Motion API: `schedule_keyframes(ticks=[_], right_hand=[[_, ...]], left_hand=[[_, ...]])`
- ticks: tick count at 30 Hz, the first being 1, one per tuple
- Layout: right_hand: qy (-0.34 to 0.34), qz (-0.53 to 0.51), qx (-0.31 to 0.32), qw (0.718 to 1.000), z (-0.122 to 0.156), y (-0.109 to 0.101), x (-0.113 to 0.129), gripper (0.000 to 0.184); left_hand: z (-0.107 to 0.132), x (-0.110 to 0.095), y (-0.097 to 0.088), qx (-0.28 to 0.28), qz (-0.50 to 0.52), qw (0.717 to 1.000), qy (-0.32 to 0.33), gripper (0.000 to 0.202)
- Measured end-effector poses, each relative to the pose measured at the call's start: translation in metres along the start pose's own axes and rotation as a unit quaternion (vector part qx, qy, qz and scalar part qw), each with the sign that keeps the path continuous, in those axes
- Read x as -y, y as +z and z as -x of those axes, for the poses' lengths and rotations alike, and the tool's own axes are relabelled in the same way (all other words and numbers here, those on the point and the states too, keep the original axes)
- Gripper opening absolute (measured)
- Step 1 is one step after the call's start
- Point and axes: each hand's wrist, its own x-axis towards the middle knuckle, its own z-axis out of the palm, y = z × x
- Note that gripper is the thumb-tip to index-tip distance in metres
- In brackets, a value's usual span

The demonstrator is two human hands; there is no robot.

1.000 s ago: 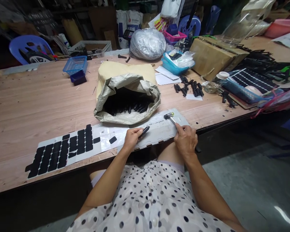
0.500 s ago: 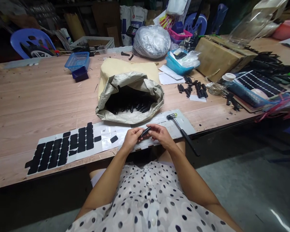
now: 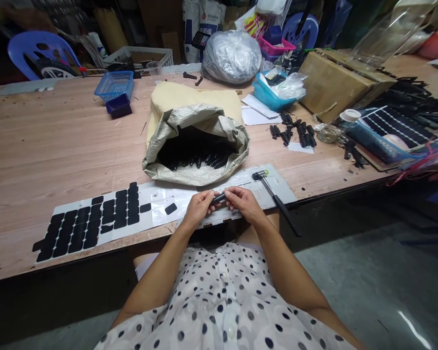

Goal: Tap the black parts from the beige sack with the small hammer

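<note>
Hands meet at the near edge of the worktop (image 3: 47, 146), just beyond the person's dotted blouse (image 3: 222, 301). Left hand (image 3: 198, 210) and right hand (image 3: 245, 204) each pinch one end of a short black part (image 3: 219, 198). The grip of both is clamped on it, thumbs and forefingers closed. The part is held roughly level just over a grey plate (image 3: 248, 187) lying along the worktop edge; whether it touches the plate cannot be told.

At three o'clock from the hands a small hammer (image 3: 275, 199) lies free of both hands. Its head rests on the plate and its handle overhangs the worktop edge.

At nine o'clock a white sheet (image 3: 158, 197) carries rows of black pads (image 3: 91, 226), with a single pad (image 3: 171, 209) set apart near the left hand.

At twelve o'clock an open woven sack (image 3: 200, 121) shows a dark heap of pieces inside.

Farther off, at one o'clock, loose black parts (image 3: 295, 133) lie scattered, with a blue tray (image 3: 266, 99) and a cardboard box (image 3: 332, 82) behind them. At eleven o'clock stands a blue basket (image 3: 115, 86).
</note>
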Motion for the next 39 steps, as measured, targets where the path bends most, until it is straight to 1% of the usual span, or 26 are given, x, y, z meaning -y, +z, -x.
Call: schedule_keyframes(ticks=[6, 11, 14, 19, 26, 31, 39], right_hand=[[0.0, 0.022, -0.008, 1.0, -0.0015, 0.0031, 0.0033, 0.053], [0.013, -0.022, -0.029, 0.999, -0.0061, 0.0027, -0.0019, 0.06], [0.017, -0.036, -0.027, 0.999, -0.0077, 0.0012, -0.0042, 0.058], [0.01, -0.027, -0.024, 0.999, -0.0068, 0.001, -0.0048, 0.052], [0.016, -0.017, -0.027, 0.999, -0.0052, 0.0026, -0.0019, 0.055], [0.018, 0.01, -0.023, 1.0, -0.006, 0.0016, -0.0031, 0.054], [0.013, 0.043, -0.032, 0.998, -0.0054, 0.0065, -0.0009, 0.055]], left_hand=[[0.0014, 0.0014, -0.0023, 0.012, 0.003, 1.0, 0.017, 0.038], [-0.0002, 0.0042, -0.0006, -0.002, 0.012, 1.0, 0.018, 0.039], [-0.0018, 0.0057, -0.0001, -0.002, 0.02, 1.0, 0.012, 0.039], [-0.0031, 0.0066, -0.0012, 0.005, 0.026, 1.0, 0.012, 0.04], [-0.0014, 0.003, -0.0008, 0.018, 0.03, 0.999, -0.005, 0.039], [-0.0011, 0.0024, -0.0011, 0.025, 0.028, 0.999, -0.015, 0.038], [-0.0004, 0.0022, -0.0005, 0.026, 0.018, 0.999, -0.021, 0.043]])
